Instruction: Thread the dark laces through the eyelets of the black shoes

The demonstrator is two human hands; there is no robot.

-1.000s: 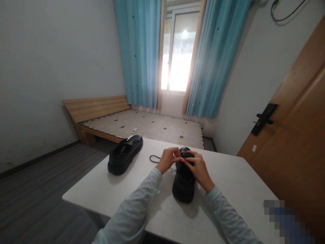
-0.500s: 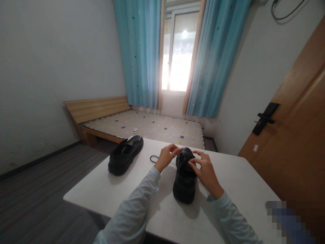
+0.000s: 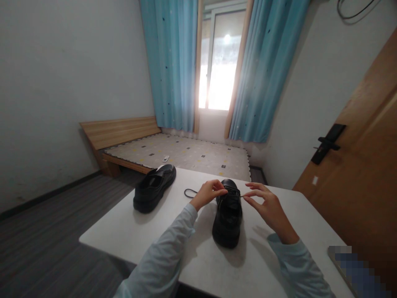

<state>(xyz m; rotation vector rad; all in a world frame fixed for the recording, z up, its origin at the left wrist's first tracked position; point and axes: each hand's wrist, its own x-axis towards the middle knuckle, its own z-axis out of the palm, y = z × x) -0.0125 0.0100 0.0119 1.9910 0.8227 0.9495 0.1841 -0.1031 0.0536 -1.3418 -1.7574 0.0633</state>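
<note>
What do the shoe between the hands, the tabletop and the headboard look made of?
Shoe: black leather or a synthetic like it; the toe shows a soft sheen.
Tabletop: perhaps laminate or painted board, smooth satin white, judging by its even colour.
Headboard: wood or wood-look laminate, low sheen; streaky tan grain runs along it.

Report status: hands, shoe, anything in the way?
Right hand pinching lace. Left hand at front of shoe, grip unclear. Shoe upright on table. Second shoe aside, not obstructing.

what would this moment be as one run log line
left hand at black shoe | right hand pinching lace | other shoe on white table
</note>
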